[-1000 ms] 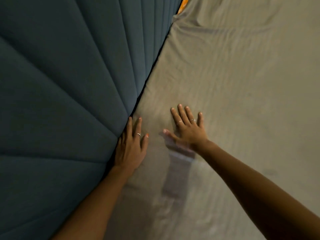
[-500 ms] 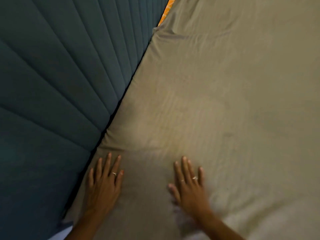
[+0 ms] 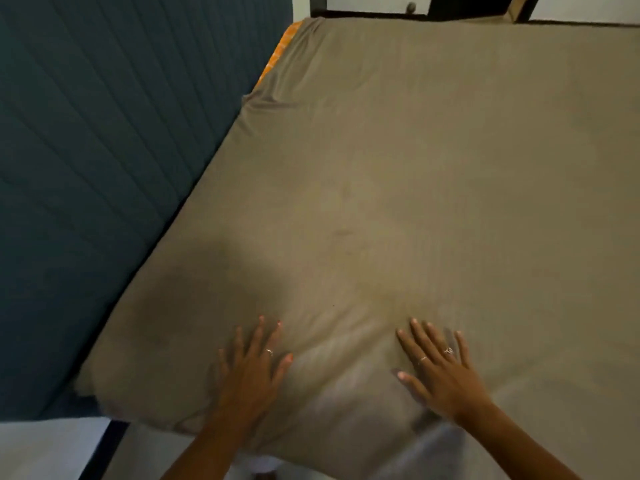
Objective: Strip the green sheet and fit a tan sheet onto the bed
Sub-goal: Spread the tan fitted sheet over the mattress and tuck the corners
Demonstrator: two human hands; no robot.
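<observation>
Near the bottom edge of the bed, two hands lie flat on one tan sheet (image 3: 398, 188): the left hand (image 3: 249, 372) and the right hand (image 3: 440, 372), well apart from each other, each with its fingers straight and spread, palms down, holding nothing. One ring shows on the left hand, two on the right. The sheet covers the whole mattress top, smooth over the middle, with faint creases between the hands. At the far left corner it is bunched and leaves one strip of orange mattress (image 3: 277, 53) bare. One dark teal padded headboard (image 3: 86, 168) runs along the left side, touching the sheet's edge. The near left corner of the sheet wraps down over the mattress. Broad open fabric stretches ahead and to the right of both hands. Compared with a second ago, the hands have drawn back from the headboard seam toward the near edge and moved farther apart. No green sheet shows anywhere.
</observation>
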